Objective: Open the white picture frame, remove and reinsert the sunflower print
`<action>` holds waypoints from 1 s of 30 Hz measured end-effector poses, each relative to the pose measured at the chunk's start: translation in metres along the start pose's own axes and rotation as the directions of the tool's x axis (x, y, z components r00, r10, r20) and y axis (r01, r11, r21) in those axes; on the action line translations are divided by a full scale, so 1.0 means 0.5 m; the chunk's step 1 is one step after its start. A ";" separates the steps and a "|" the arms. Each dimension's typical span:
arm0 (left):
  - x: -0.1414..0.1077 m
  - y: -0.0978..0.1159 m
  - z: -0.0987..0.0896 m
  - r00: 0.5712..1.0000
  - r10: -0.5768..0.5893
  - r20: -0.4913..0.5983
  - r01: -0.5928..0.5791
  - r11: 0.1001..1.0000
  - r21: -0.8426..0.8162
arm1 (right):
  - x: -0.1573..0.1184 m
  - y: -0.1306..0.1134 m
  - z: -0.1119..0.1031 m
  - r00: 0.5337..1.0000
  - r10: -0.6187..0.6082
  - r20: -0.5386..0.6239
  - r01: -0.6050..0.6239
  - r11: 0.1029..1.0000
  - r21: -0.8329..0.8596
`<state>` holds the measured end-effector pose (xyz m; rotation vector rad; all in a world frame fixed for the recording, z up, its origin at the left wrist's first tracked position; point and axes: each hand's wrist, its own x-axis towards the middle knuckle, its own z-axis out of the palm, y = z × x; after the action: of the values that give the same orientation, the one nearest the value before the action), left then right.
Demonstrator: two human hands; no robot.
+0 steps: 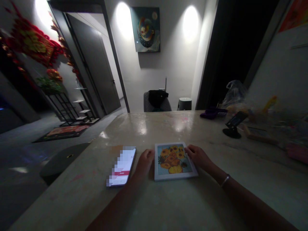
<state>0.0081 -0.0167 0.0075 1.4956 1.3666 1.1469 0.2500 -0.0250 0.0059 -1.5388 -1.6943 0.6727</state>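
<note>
A white-framed sunflower picture (171, 160) lies on the pale stone-like table (154, 205), showing yellow and orange flowers in a yellow vase on blue. My left hand (145, 160) is closed at its left edge, with the fingertips partly hidden from view. On the opposite side, my right hand (199, 156) grips the upper right edge, its thumb side over the frame. There is a light band on my right wrist. Just left of my left forearm rests a phone (125, 168) with a lit screen, partly blurred out.
A black phone stand (232, 132) and a purple item (210, 113) sit at the right, near a clear plastic bag (234, 93) and clutter. Beyond the table's far edge stands a grey chair (146, 102) with dark cloth. A dark stool (64, 158) is at the left.
</note>
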 end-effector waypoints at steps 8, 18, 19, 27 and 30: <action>-0.009 -0.011 0.011 0.987 0.149 0.055 -0.157 0.888 0.432 | -0.005 0.029 0.012 0.999 -0.010 -0.052 -0.001 0.979 -0.205; -0.015 -0.006 0.005 0.989 0.131 0.072 -0.150 0.875 0.461 | -0.010 0.018 0.023 0.997 -0.006 -0.072 -0.007 0.986 -0.169; -0.015 -0.004 0.006 0.989 0.132 0.067 -0.148 0.873 0.464 | -0.009 0.017 0.024 0.997 -0.004 -0.083 -0.009 0.988 -0.156; -0.008 -0.008 0.004 0.996 0.088 0.016 -0.086 0.906 0.414 | -0.004 -0.007 0.012 0.977 0.191 -0.099 -0.123 0.872 0.474; -0.005 -0.016 0.007 0.995 0.095 -0.008 -0.085 0.921 0.381 | 0.001 -0.014 0.003 0.961 0.278 0.017 -0.172 0.545 0.821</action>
<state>0.0094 -0.0185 -0.0012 1.8386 1.6212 0.9957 0.2449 -0.0254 0.0106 -1.0550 -0.8343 1.2646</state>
